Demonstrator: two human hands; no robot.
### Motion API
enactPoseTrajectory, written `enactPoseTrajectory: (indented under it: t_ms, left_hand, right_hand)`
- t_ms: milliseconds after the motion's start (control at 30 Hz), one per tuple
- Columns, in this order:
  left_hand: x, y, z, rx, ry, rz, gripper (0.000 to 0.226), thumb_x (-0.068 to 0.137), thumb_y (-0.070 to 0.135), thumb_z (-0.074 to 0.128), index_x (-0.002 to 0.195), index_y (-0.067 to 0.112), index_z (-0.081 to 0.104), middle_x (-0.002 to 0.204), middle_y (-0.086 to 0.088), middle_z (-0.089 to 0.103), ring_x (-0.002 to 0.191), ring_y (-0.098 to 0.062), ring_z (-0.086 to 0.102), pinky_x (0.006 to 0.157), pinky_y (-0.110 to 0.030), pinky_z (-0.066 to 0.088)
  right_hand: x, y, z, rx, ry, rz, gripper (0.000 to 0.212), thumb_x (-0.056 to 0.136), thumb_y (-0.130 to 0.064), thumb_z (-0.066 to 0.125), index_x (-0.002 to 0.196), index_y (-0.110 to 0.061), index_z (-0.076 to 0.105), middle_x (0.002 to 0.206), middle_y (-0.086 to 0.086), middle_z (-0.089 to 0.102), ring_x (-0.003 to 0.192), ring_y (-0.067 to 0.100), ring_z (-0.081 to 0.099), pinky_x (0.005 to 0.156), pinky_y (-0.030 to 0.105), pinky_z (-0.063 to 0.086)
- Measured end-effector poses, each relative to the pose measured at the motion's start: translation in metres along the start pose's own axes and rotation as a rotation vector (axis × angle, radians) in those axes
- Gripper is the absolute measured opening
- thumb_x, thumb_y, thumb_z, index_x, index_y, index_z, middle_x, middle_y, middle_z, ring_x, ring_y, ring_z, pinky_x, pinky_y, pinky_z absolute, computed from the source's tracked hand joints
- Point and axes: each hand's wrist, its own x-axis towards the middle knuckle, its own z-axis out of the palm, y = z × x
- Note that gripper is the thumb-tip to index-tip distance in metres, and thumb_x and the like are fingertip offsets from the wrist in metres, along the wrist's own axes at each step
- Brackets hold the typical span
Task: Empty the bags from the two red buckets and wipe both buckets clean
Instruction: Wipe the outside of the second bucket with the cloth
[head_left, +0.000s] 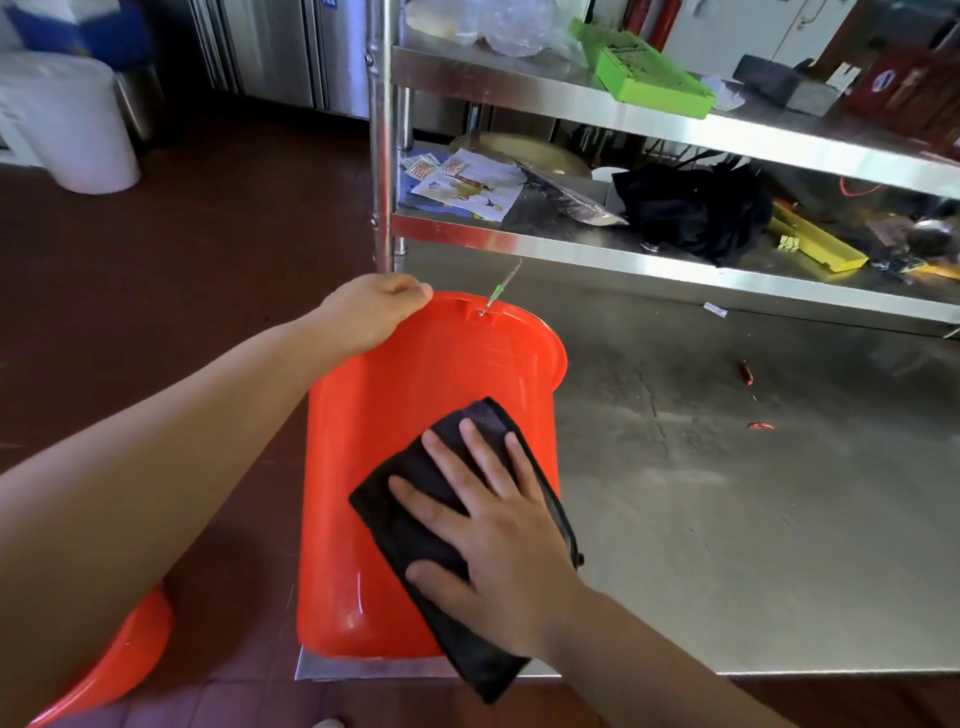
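**Wiping the outer wall of a tipped red bucket**

A red bucket (415, 415) lies on its side at the near left corner of the steel surface (727, 493), its base toward the person and its mouth facing away, toward the shelf rack (571, 244). The long axis therefore runs from the near edge of the surface outward. No bag is visible on this bucket. The left hand (371, 312) takes the far rim from the left, fingers curled over its edge, steadying the bucket against rolling. The right hand (493, 514) lies flat, fingers straight and spread, pressing a dark cloth (415, 525) onto the upward-facing wall near the base end; its grip encloses nothing, since the cloth is held only by palm pressure. Part of the cloth hangs past the bucket's base and the edge of the surface.

The governing relation: the unwiped length of wall extends away from the right hand, along the long axis toward the rim, where the left hand already sits. The stroke would probably run outward along that axis, and the right hand is the nearer to the work.

A second red bucket (114, 660) shows partly at lower left, on the tiled floor (156, 270) beneath the left forearm; whether it has been cleaned cannot be told.
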Motion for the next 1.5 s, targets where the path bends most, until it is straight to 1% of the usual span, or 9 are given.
enactPoseTrajectory:
  t_ms: [200, 333, 433, 567, 733, 933, 1100, 1367, 1500]
  left_hand:
    - [0.008, -0.005, -0.008, -0.164, 0.030, -0.065, 0.030, 0.081, 0.060, 0.054, 0.091, 0.035, 0.068, 0.104, 0.003, 0.069, 0.100, -0.015, 0.063, 0.098, -0.038, 0.046]
    - [0.010, -0.010, -0.010, -0.252, 0.078, -0.065, 0.024, 0.081, 0.057, 0.061, 0.074, 0.036, 0.070, 0.080, 0.013, 0.070, 0.071, 0.000, 0.062, 0.072, -0.025, 0.048]
    - [0.010, -0.013, -0.012, -0.239, 0.137, -0.081, 0.028, 0.080, 0.059, 0.061, 0.071, 0.033, 0.069, 0.074, 0.013, 0.067, 0.071, -0.002, 0.061, 0.066, -0.024, 0.047]
    - [0.009, -0.018, -0.012, -0.345, 0.117, -0.108, 0.030, 0.081, 0.053, 0.064, 0.074, 0.024, 0.068, 0.075, 0.004, 0.069, 0.074, -0.015, 0.063, 0.070, -0.029, 0.050]
    - [0.004, -0.030, -0.018, -0.395, 0.132, -0.124, 0.036, 0.083, 0.051, 0.063, 0.090, 0.016, 0.067, 0.096, -0.008, 0.067, 0.091, -0.024, 0.062, 0.088, -0.039, 0.048]
    - [0.001, -0.037, -0.024, -0.444, 0.107, -0.147, 0.034, 0.086, 0.046, 0.062, 0.100, 0.015, 0.066, 0.094, -0.003, 0.065, 0.086, -0.020, 0.062, 0.080, -0.034, 0.050]
    - [0.001, -0.039, -0.030, -0.476, 0.075, -0.161, 0.031, 0.087, 0.043, 0.061, 0.102, 0.017, 0.067, 0.090, -0.002, 0.070, 0.075, -0.013, 0.069, 0.060, -0.026, 0.051]
    - [0.003, -0.055, -0.037, -0.483, 0.073, -0.168, 0.029, 0.088, 0.044, 0.059, 0.097, 0.018, 0.069, 0.090, -0.002, 0.073, 0.079, -0.016, 0.070, 0.066, -0.028, 0.053]
    - [-0.005, -0.067, -0.042, -0.464, 0.063, -0.160, 0.031, 0.089, 0.047, 0.055, 0.095, 0.019, 0.068, 0.085, 0.001, 0.073, 0.075, -0.013, 0.069, 0.066, -0.030, 0.052]
  right_hand:
    - [0.042, 0.024, -0.006, 0.020, 0.001, 0.034, 0.060, 0.085, -0.061, 0.039, 0.143, -0.045, 0.031, 0.159, -0.009, 0.014, 0.147, 0.021, -0.001, 0.117, 0.052, -0.001]
    - [0.100, 0.062, -0.015, 0.059, 0.021, 0.175, 0.057, 0.089, -0.056, 0.042, 0.144, -0.046, 0.028, 0.159, -0.008, 0.010, 0.147, 0.021, -0.002, 0.117, 0.051, 0.000]
    - [0.126, 0.077, -0.017, 0.102, 0.007, 0.227, 0.055, 0.092, -0.053, 0.041, 0.144, -0.047, 0.024, 0.159, -0.011, 0.007, 0.147, 0.017, -0.006, 0.117, 0.050, 0.001]
    - [0.114, 0.061, -0.011, -0.001, 0.013, 0.190, 0.058, 0.090, -0.058, 0.037, 0.145, -0.046, 0.023, 0.160, -0.007, 0.005, 0.147, 0.022, -0.007, 0.116, 0.053, 0.001]
    - [0.044, 0.031, -0.005, 0.017, -0.003, 0.072, 0.060, 0.087, -0.059, 0.037, 0.144, -0.043, 0.029, 0.160, -0.005, 0.010, 0.147, 0.025, -0.004, 0.116, 0.055, 0.003]
    - [0.005, 0.020, 0.001, 0.066, -0.037, 0.011, 0.060, 0.090, -0.058, 0.040, 0.146, -0.043, 0.026, 0.160, -0.007, 0.008, 0.147, 0.023, -0.006, 0.115, 0.057, 0.006]
    - [0.042, 0.034, -0.004, 0.077, -0.048, 0.053, 0.061, 0.086, -0.059, 0.037, 0.144, -0.047, 0.025, 0.159, -0.013, 0.006, 0.146, 0.017, -0.010, 0.117, 0.052, -0.001]
    - [0.136, 0.078, -0.009, 0.248, 0.012, 0.316, 0.056, 0.090, -0.056, 0.041, 0.142, -0.053, 0.022, 0.159, -0.016, 0.002, 0.145, 0.010, -0.010, 0.118, 0.044, -0.003]
    - [0.140, 0.070, -0.005, 0.196, 0.001, 0.294, 0.056, 0.089, -0.060, 0.035, 0.143, -0.054, 0.018, 0.159, -0.015, -0.002, 0.145, 0.012, -0.011, 0.118, 0.044, -0.005]
